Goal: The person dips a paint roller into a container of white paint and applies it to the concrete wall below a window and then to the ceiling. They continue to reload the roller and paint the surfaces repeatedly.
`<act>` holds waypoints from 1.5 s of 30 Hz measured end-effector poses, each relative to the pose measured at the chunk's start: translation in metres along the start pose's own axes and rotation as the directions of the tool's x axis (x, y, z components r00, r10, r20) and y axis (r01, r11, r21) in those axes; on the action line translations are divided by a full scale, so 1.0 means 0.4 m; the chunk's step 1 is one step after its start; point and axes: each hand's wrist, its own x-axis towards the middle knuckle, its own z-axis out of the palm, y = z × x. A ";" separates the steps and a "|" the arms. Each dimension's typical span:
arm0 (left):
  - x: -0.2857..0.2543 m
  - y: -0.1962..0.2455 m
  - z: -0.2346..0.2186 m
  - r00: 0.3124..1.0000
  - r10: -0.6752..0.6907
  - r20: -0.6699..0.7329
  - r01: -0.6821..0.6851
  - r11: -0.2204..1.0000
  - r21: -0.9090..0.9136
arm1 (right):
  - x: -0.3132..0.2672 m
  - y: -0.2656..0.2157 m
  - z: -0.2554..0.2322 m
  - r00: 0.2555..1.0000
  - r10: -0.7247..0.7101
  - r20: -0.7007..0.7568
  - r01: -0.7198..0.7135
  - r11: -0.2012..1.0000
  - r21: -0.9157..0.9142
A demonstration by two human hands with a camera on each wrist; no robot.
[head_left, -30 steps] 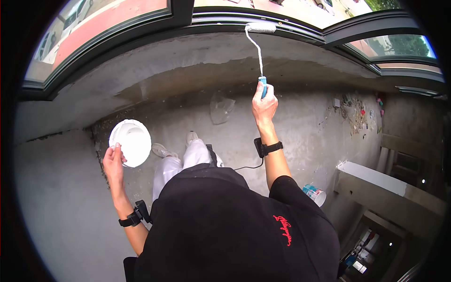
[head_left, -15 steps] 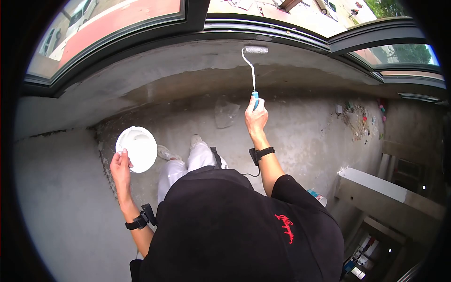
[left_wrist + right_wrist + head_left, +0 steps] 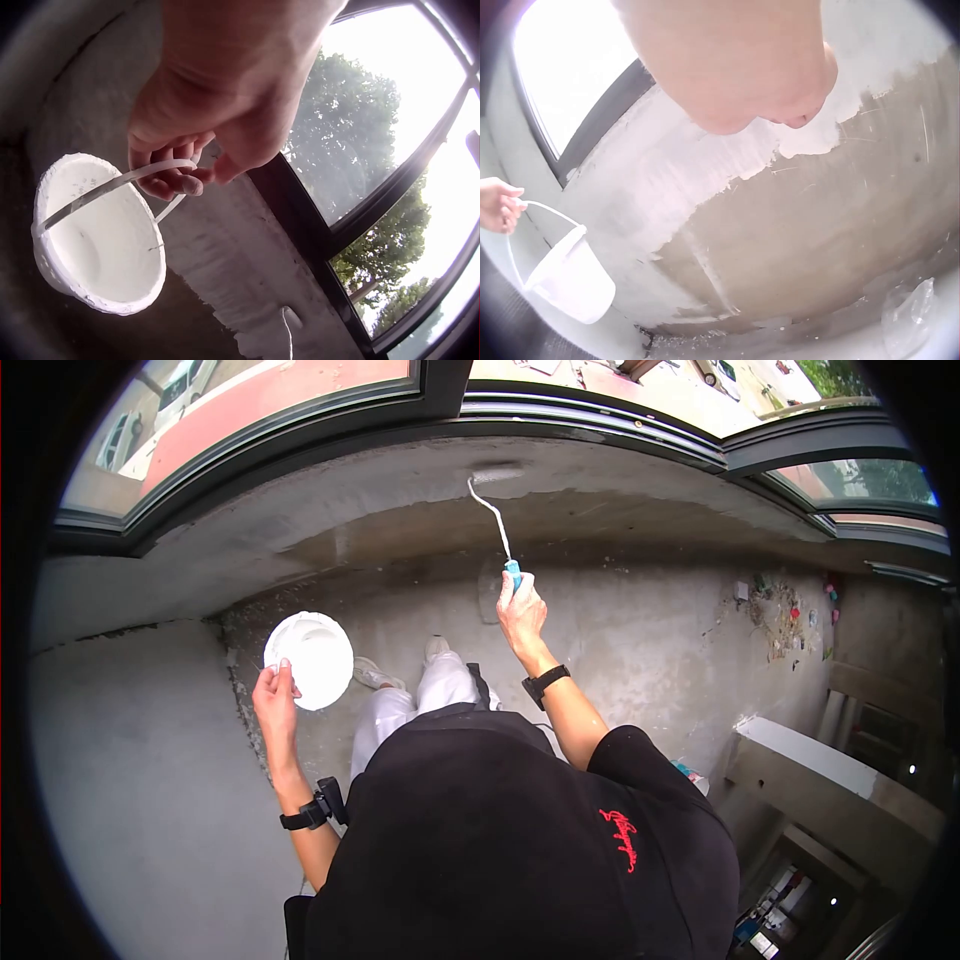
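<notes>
My left hand (image 3: pixel 277 702) grips the thin handle of a white bucket (image 3: pixel 322 668), which hangs at the left. In the left wrist view, the fingers curl round the bucket's handle (image 3: pixel 112 191), and the bucket (image 3: pixel 105 247) tilts so its white inside shows. My right hand (image 3: pixel 523 620) holds a small paint roller by its blue handle (image 3: pixel 514 576). The white-coated rod leads up to the roller head (image 3: pixel 497 476), set against the wall below the window. The right wrist view shows the back of the right hand (image 3: pixel 742 75); the roller is hidden there.
A dark window frame (image 3: pixel 300 475) runs above the wall, which is pale on top and brown below (image 3: pixel 795 217). A clear plastic bag (image 3: pixel 909 322) lies on the floor. Debris (image 3: pixel 785 620) is scattered at the right, near a white-topped ledge (image 3: pixel 810 755).
The roller has come down from the window's lower edge onto the wall and moved left. The right hand has followed it. The bucket remains in the left hand as the head view shifts.
</notes>
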 end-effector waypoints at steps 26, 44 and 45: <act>0.011 -0.051 0.001 1.000 -0.028 0.002 0.028 0.998 -0.053 | 0.019 -0.122 -0.008 0.986 0.159 -0.055 -0.153 0.983 0.105; 0.017 -0.049 0.001 1.000 -0.025 -0.005 0.025 1.000 -0.017 | 0.098 0.051 0.057 0.832 0.284 0.477 -0.503 0.750 0.430; 0.018 -0.052 0.000 1.000 -0.018 0.003 0.018 1.000 -0.021 | 0.101 0.053 0.070 0.832 0.281 0.479 -0.502 0.750 0.431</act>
